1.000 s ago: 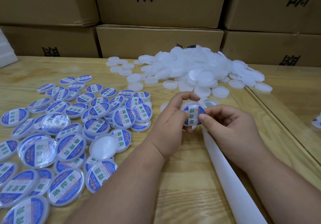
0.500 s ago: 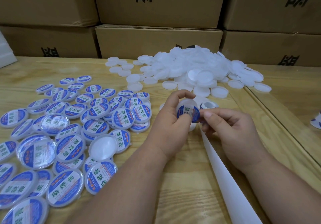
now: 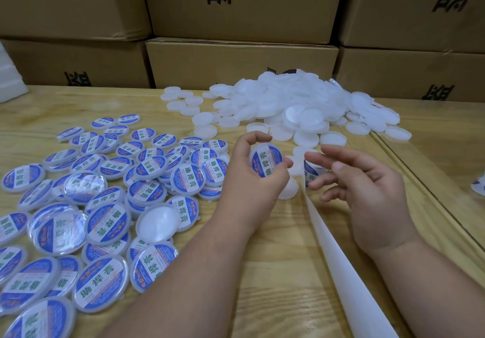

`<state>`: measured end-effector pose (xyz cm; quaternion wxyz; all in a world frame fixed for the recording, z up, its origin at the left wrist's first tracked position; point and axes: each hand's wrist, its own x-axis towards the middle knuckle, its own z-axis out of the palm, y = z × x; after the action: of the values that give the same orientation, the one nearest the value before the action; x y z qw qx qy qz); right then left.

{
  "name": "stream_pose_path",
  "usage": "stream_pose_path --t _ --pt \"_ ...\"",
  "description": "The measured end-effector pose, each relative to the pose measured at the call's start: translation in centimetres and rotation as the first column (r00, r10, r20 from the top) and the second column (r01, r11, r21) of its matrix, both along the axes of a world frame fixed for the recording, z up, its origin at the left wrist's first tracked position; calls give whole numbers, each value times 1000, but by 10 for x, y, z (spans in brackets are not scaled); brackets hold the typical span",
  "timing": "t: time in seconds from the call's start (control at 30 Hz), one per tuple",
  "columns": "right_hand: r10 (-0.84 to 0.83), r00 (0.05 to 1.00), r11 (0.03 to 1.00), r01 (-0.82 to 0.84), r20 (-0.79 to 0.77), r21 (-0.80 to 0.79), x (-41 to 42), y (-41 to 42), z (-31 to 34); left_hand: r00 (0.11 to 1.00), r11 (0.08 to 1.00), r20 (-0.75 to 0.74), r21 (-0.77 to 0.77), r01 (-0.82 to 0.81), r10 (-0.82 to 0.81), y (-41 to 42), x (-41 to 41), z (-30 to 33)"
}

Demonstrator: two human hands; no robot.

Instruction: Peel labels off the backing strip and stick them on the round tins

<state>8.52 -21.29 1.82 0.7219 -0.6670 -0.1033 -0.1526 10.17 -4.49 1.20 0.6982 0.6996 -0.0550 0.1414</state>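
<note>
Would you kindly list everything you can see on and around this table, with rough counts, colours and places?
labelled tins: dozens, blue and white labels, spread over the table's left half
held tin: one, labelled, in the left hand
unlabelled tins: a large pile, white, far centre-right
backing strip: one, white, running from the hands toward the near edge
next label: one, blue and white, at the strip's far end
table: one, light wood
cardboard boxes: several, brown, stacked behind
left hand: gripping the tin
right hand: open, empty

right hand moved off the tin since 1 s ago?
Yes. The right hand has let go of the labelled tin and pulled back to the right, toward the table seam, fingers spread. The left hand alone holds the tin.
</note>
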Motion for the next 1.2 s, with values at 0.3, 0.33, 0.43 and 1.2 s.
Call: stream_pose_path --t 0.3,0.33,0.43,1.2 --pt "-37 999 999 37 -2 8 2 -1 -3 998 991 -42 -127 -47 42 2 3 0" --pt "-37 999 999 37 -3 5 2 -2 -3 997 987 -28 -145 -73 70 3 3 0" --pt "-39 999 999 39 -5 7 2 -1 -3 992 967 -10 -224 -125 126 2 6 -1" --pt "-64 998 998 64 -19 -16 3 0 -5 924 907 12 -196 -372 381 14 11 -4"
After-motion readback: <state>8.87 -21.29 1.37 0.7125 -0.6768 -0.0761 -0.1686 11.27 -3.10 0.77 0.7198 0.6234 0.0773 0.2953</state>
